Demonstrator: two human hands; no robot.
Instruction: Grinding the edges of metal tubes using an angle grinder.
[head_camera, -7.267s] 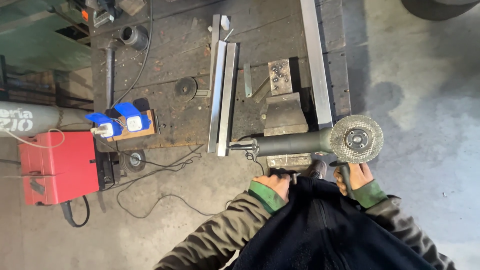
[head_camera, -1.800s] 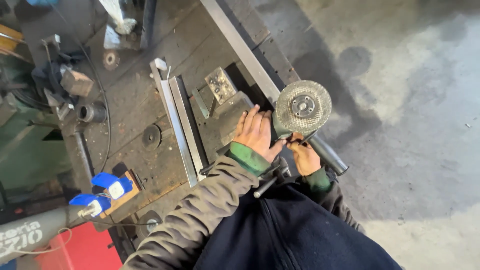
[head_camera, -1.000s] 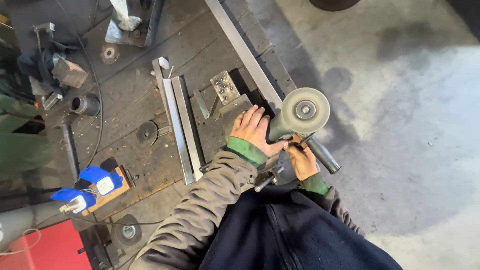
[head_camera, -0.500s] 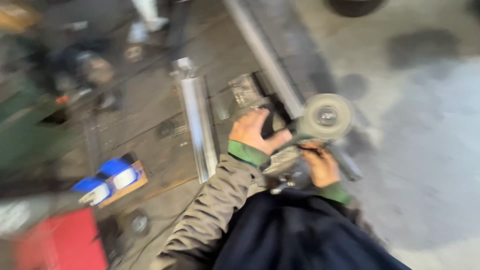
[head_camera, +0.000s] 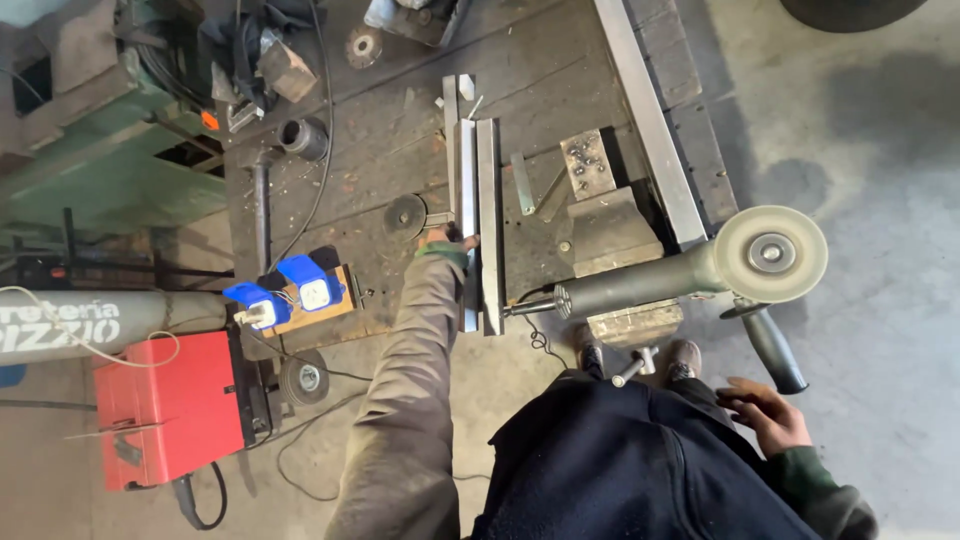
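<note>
Head camera, looking straight down: the left arm is stretched forward over the workbench (head_camera: 330, 190), and the left hand (head_camera: 447, 240) sits at the near end of the steel angle bars (head_camera: 478, 200) that lie side by side on the dark planks. Only the knuckles show past the green cuff, so whether the fingers are closed on a bar or merely resting against it cannot be told. The bars run away from the person, with their near ends overhanging the bench edge beside the sleeve.

The right hand (head_camera: 765, 415) is low on the right, well clear of the bench, palm half turned up and fingers loosely curled around nothing. Just above it hangs the black side handle (head_camera: 775, 345) of an angle grinder (head_camera: 690, 275); hand and handle are near but apart. The grinder lies across a bench vise (head_camera: 610, 235), its grey body pointing left and its round flap disc (head_camera: 770, 253) hanging out over the concrete floor (head_camera: 880, 180). Its cable (head_camera: 535, 335) loops down from the tail end.

A long flat steel bar (head_camera: 650, 120) runs along the right edge of the bench. Left of the angle bars lies a loose grinding disc (head_camera: 405, 215), and farther left a wooden block carrying 2 blue sockets (head_camera: 290, 290). A red welding machine (head_camera: 165, 410) stands on the floor at lower left, beside a grey gas cylinder (head_camera: 100, 322).
</note>
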